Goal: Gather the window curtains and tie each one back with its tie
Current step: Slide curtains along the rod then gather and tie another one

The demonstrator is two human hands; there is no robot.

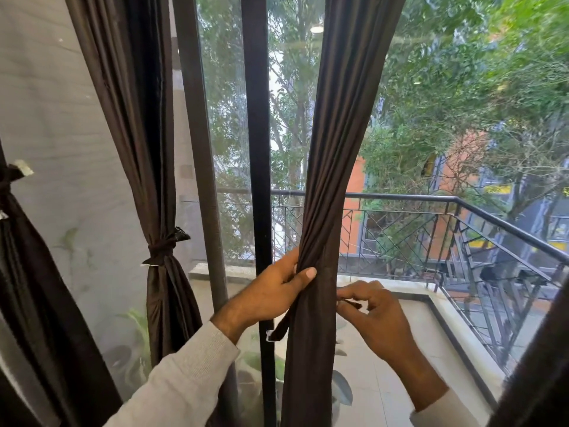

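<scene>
the left hand [274,291] is gripping the gathered curtain [326,211], thumb lying across its front. the right hand [374,315], just to its right, is pinching the tie [349,303] end with curled fingers.

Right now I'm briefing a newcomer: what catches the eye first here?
The dark gathered curtain at centre, gripped by the left hand while the right hand pinches one end of its tie. To the left hangs a tied-back curtain, already knotted.
</scene>
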